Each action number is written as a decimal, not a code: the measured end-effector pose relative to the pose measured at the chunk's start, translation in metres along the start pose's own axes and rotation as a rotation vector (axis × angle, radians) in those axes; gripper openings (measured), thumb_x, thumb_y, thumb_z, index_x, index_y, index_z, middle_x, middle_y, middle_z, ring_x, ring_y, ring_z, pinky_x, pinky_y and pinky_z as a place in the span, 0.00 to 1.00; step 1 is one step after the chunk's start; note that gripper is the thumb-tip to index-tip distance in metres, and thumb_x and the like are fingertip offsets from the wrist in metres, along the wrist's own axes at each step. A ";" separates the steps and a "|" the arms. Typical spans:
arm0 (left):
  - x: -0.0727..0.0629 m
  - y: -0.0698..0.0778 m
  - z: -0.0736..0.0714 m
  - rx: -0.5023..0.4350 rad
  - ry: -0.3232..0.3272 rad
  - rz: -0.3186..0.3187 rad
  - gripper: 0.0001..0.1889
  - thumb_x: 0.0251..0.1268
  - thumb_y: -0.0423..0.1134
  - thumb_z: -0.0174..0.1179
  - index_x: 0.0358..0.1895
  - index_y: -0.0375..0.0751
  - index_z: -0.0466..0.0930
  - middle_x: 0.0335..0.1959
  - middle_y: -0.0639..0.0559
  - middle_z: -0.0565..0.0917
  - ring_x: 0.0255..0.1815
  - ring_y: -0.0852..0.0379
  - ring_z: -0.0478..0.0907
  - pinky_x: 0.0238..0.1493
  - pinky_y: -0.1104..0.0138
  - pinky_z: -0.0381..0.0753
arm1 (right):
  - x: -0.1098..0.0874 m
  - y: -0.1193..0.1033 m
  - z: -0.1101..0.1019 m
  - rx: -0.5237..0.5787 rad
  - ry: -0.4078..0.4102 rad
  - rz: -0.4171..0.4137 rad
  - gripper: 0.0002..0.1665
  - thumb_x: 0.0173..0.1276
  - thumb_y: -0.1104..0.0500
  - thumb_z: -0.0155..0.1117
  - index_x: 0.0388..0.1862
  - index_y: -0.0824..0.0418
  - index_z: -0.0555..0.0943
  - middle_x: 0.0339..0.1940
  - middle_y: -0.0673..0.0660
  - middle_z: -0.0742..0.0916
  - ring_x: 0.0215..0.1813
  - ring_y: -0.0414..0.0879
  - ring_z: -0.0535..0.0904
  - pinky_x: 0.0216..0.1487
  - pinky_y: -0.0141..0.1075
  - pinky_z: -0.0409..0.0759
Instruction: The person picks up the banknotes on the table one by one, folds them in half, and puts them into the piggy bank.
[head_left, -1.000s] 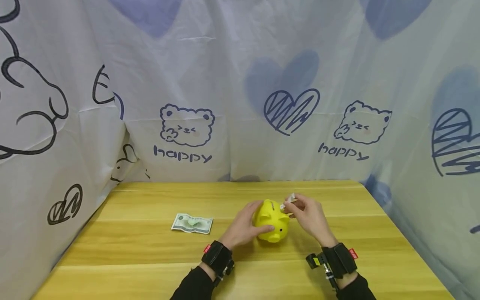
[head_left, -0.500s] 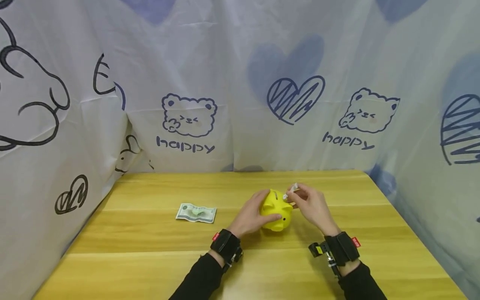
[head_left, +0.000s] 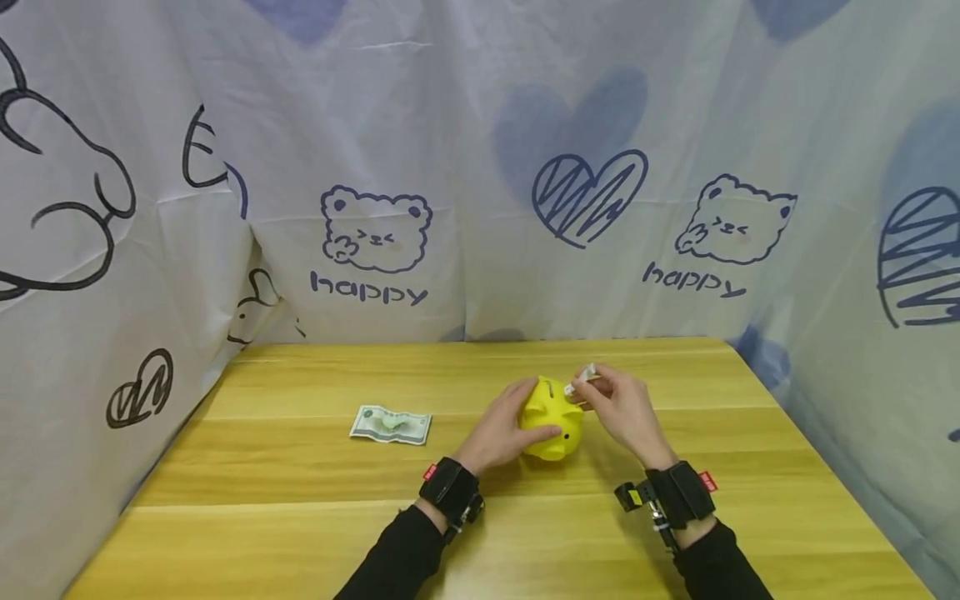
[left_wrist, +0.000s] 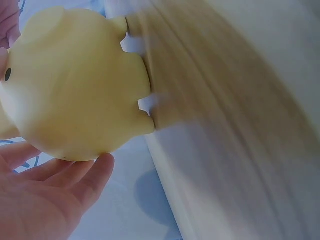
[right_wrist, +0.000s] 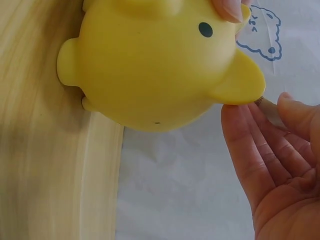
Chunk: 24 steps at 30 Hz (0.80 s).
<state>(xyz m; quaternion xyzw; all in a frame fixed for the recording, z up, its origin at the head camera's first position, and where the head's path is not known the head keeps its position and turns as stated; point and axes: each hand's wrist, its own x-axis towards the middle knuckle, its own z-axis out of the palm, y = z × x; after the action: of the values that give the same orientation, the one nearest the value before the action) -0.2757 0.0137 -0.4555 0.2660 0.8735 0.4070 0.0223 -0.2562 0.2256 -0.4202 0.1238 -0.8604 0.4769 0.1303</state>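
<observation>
While the left hand (head_left: 495, 432) grips the yellow piggy bank (head_left: 552, 423) on the counter (head_left: 300, 525), we see the right hand (head_left: 624, 415) pinching folded paper (head_left: 579, 381) between its fingers near the slot (head_left: 551, 389). We cannot see inside. A banknote (head_left: 408, 428) lies well left.

From my end, the piggy bank (head_left: 555, 415) at the centre of the head view looks like smooth plastic, mostly matt with a soft sheen. The folded slip (head_left: 581, 381) at its upper right looks like paper, as does the slightly wavy banknote (head_left: 414, 431) at centre left. I see wood grain on the tabletop (head_left: 300, 521), its finish smooth and faintly glossy. The curtain (head_left: 465, 133) filling the upper frame reads as creased, matt cloth. Along the bottom, the sleeves (head_left: 401, 552) are matt black cloth; the bracket (head_left: 662, 520) at lower right shows shiny metal.
</observation>
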 end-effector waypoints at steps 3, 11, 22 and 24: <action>0.000 0.000 0.000 0.007 0.000 0.008 0.46 0.62 0.63 0.61 0.77 0.43 0.56 0.77 0.47 0.60 0.76 0.46 0.59 0.73 0.51 0.61 | 0.001 -0.001 0.001 0.010 -0.001 0.006 0.11 0.74 0.53 0.59 0.41 0.59 0.81 0.39 0.59 0.90 0.39 0.48 0.88 0.39 0.33 0.85; 0.001 -0.001 0.000 0.015 0.011 0.030 0.46 0.62 0.63 0.61 0.77 0.42 0.56 0.76 0.47 0.61 0.75 0.47 0.60 0.73 0.51 0.62 | 0.002 -0.004 0.005 -0.024 0.026 0.014 0.08 0.72 0.53 0.63 0.39 0.56 0.82 0.36 0.54 0.91 0.37 0.44 0.88 0.38 0.34 0.86; 0.001 -0.002 0.001 0.023 0.018 0.032 0.46 0.62 0.63 0.61 0.76 0.41 0.57 0.76 0.47 0.63 0.75 0.47 0.61 0.72 0.51 0.64 | 0.008 -0.007 0.011 -0.081 0.027 -0.042 0.08 0.72 0.51 0.62 0.38 0.55 0.81 0.35 0.52 0.91 0.38 0.43 0.88 0.38 0.32 0.85; 0.000 -0.002 0.001 0.017 0.016 0.030 0.46 0.62 0.63 0.61 0.76 0.41 0.57 0.76 0.47 0.63 0.75 0.46 0.61 0.72 0.51 0.63 | 0.008 -0.007 0.011 -0.095 0.021 -0.047 0.08 0.72 0.51 0.62 0.38 0.54 0.81 0.35 0.52 0.90 0.38 0.43 0.87 0.38 0.32 0.84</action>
<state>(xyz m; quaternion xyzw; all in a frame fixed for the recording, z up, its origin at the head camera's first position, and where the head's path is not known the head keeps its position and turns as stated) -0.2766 0.0136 -0.4572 0.2762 0.8731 0.4018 0.0070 -0.2630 0.2117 -0.4179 0.1326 -0.8774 0.4337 0.1563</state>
